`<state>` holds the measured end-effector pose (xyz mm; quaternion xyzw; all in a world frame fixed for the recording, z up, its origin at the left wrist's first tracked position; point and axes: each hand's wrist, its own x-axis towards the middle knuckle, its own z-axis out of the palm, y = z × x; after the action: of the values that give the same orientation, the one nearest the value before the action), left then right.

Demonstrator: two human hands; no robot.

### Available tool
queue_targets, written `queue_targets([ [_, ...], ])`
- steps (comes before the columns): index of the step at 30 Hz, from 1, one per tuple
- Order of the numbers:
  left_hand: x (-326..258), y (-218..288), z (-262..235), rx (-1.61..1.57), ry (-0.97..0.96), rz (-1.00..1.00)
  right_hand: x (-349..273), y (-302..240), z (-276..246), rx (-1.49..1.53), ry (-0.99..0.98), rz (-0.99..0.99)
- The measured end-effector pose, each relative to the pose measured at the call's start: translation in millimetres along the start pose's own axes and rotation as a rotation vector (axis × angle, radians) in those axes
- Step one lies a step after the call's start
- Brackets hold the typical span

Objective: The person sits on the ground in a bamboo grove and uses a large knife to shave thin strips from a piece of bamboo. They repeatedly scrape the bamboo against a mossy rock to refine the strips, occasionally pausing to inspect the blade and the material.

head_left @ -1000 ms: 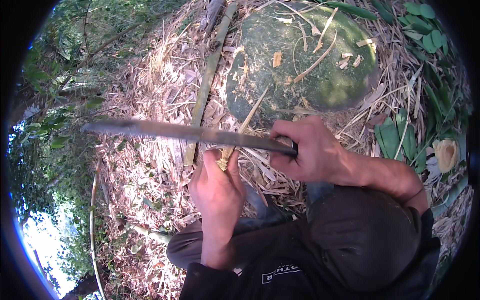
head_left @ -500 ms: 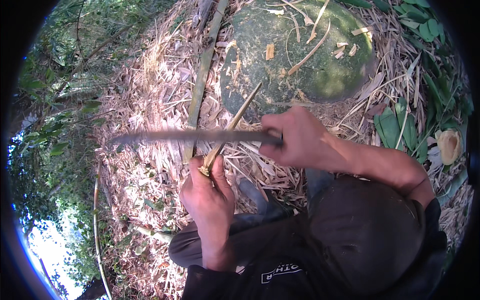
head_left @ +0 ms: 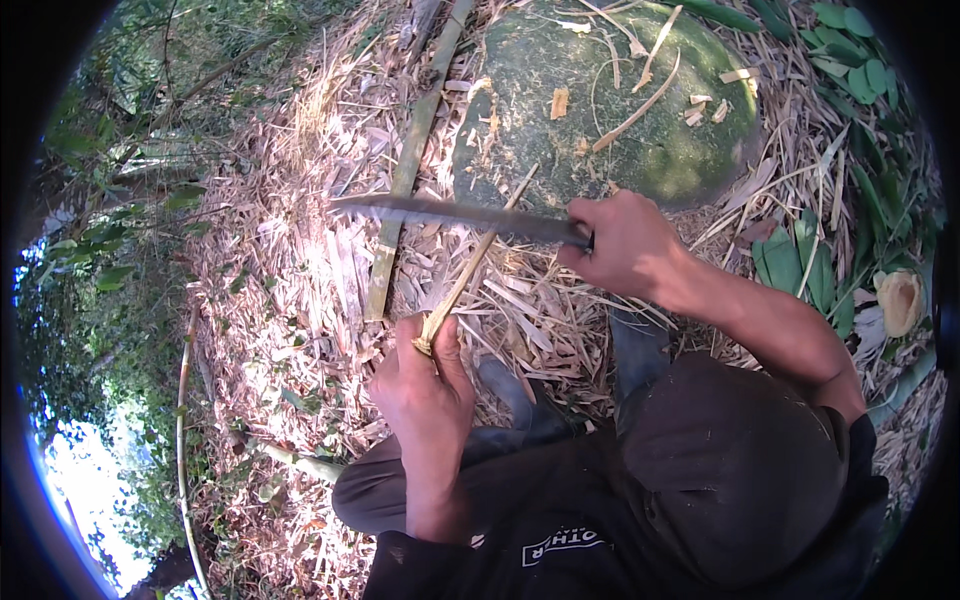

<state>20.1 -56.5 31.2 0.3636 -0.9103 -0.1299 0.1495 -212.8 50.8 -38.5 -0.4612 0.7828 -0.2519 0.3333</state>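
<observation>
My left hand point(head_left: 428, 392) grips the lower end of a thin pale strip of split wood point(head_left: 468, 268) between thumb and fingers. The strip slants away up and to the right, toward the mossy boulder. My right hand point(head_left: 622, 245) is closed round the handle of a long machete point(head_left: 455, 214), its blade reaching out to the left. The blade crosses the strip near its far end; I cannot tell whether they touch. The handle is mostly hidden in my fist.
A large mossy boulder point(head_left: 690, 150) with shavings on top stands ahead. Left of it lies a long flat greenish strip point(head_left: 405, 175). Dry leaf litter point(head_left: 290, 240) covers the ground. Green leaves point(head_left: 790, 260) lie at the right, and a thin pole point(head_left: 183, 430) at the left.
My right hand and the machete have moved away from me along the strip and to the right, the blade now tilting up at its tip. My left hand has shifted only slightly.
</observation>
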Motion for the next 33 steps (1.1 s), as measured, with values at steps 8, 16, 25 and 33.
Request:
queue_targets([
  [8,1,-11,-6,0.011,-0.049,-0.090,17,19,5,0.038,-0.036,0.186],
  [16,-3,-7,-10,-0.031,-0.076,-0.096,10,15,17,0.058,-0.019,0.091],
  [25,-10,-4,-3,-0.096,-0.085,-0.018,-8,0,17,0.019,0.051,-0.103],
  [33,-14,-13,1,0.011,-0.003,0.188,-22,-21,9,0.028,-0.016,-0.237],
])
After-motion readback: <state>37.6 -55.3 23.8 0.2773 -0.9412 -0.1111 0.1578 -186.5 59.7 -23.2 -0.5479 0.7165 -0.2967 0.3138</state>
